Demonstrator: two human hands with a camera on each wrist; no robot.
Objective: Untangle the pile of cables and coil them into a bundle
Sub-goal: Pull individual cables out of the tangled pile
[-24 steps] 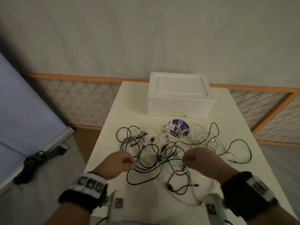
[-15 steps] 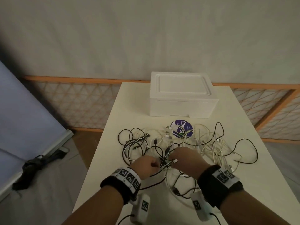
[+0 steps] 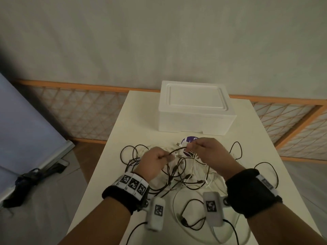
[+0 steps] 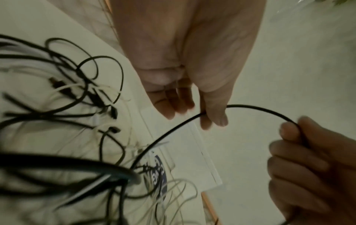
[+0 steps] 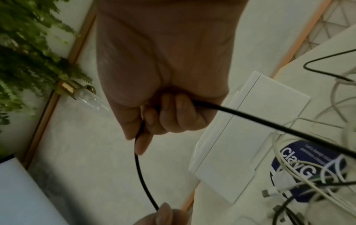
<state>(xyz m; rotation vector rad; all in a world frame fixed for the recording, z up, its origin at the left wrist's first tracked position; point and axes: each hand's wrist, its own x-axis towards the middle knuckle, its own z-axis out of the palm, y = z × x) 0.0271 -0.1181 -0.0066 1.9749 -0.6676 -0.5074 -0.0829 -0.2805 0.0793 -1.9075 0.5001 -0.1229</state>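
Note:
A tangle of black and white cables [image 3: 185, 175] lies on the white table [image 3: 134, 121]. Both hands are raised just above it. My left hand [image 3: 164, 157] pinches a black cable [image 3: 177, 149] between thumb and forefinger. My right hand [image 3: 192, 146] grips the same cable a short span further along. In the left wrist view the black cable [image 4: 260, 108] arcs from the left hand [image 4: 210, 117] to the right hand [image 4: 296, 137]. In the right wrist view the right hand [image 5: 146, 126] curls around the cable [image 5: 142, 175], and its far part trails down into the pile.
A white foam box [image 3: 196, 110] stands at the back of the table. A round purple label [image 3: 190, 139] lies under the cables in front of it. A wooden lattice fence [image 3: 85, 112] runs behind. Floor drops off to the left and right.
Both hands rose from low in the pile and moved forward. They drew apart with a stretch of black cable held between them.

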